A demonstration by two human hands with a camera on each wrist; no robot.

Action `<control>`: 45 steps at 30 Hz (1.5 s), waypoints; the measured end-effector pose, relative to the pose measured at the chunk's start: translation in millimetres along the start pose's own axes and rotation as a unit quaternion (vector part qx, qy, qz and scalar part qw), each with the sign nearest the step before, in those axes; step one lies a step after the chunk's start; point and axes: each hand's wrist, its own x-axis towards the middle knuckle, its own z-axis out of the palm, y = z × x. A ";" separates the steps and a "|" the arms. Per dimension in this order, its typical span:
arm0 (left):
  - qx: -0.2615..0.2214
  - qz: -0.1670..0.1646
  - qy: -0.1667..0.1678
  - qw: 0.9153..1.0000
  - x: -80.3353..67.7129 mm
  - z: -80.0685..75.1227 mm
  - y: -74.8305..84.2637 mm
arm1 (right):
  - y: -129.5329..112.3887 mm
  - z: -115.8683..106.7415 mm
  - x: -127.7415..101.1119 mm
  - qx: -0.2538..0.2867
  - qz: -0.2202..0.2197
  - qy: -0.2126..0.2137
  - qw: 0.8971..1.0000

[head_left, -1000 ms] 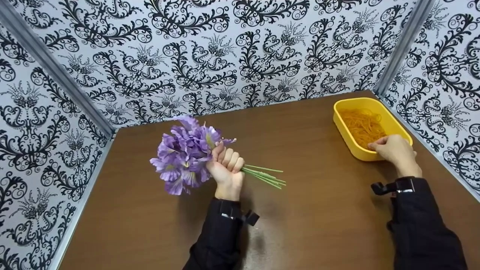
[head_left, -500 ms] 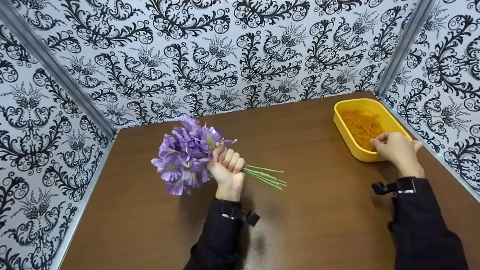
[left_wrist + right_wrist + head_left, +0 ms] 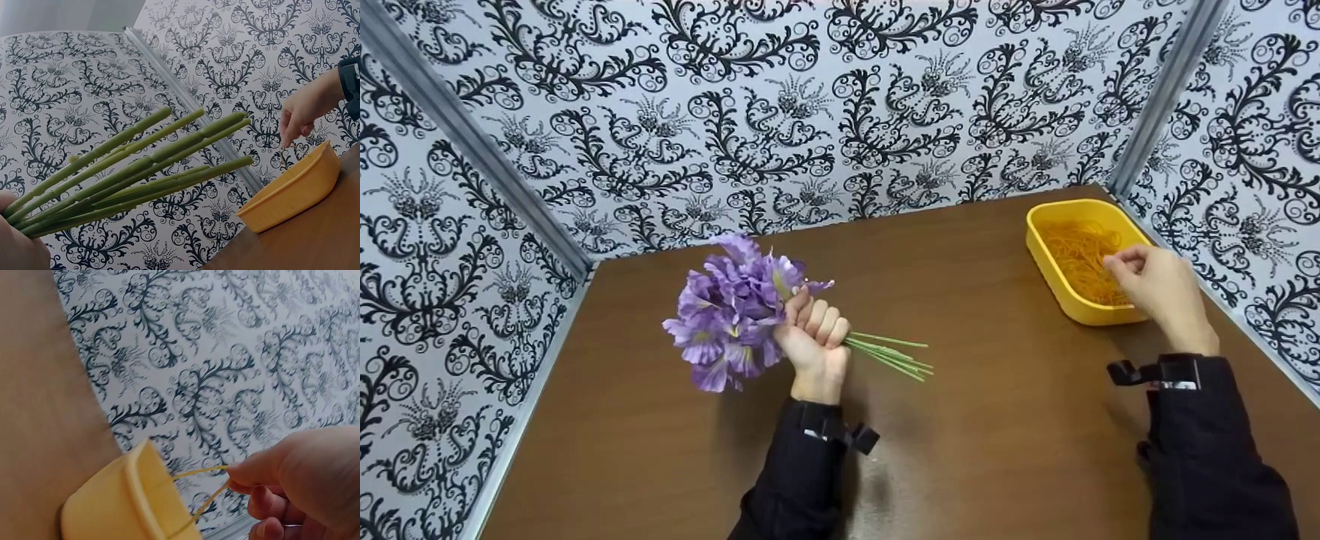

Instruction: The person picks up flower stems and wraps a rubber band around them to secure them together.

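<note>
Left grip: left hand (image 3: pixel 814 339) clamps the flowers (image 3: pixel 731 311), mid-frame; stems may splay.
Right grip: right hand (image 3: pixel 1155 285) pinches a rubber band (image 3: pixel 197 492) above the tray (image 3: pixel 1054 281), upper right; it may snag.

1. One bunch of purple flowers (image 3: pixel 731 307); its green stems (image 3: pixel 129 169) show about six to the left wrist view.
2. One yellow tray (image 3: pixel 1054 274).
3. A heap of rubber bands (image 3: pixel 1078 255) in the tray, too many and too tangled to count.
4. One rubber band (image 3: pixel 199 492) pinched apart from the heap.
5. Two hands: one left hand (image 3: pixel 814 341), one right hand (image 3: pixel 1159 289).
6. One brown table (image 3: pixel 997 420).
7. Three patterned walls (image 3: pixel 780 112).
</note>
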 end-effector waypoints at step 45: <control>-0.033 -0.043 -0.030 0.998 -6.8 4.7 -7.5 | -172.5 35.4 -70.2 0.237 -0.362 -0.177 0.884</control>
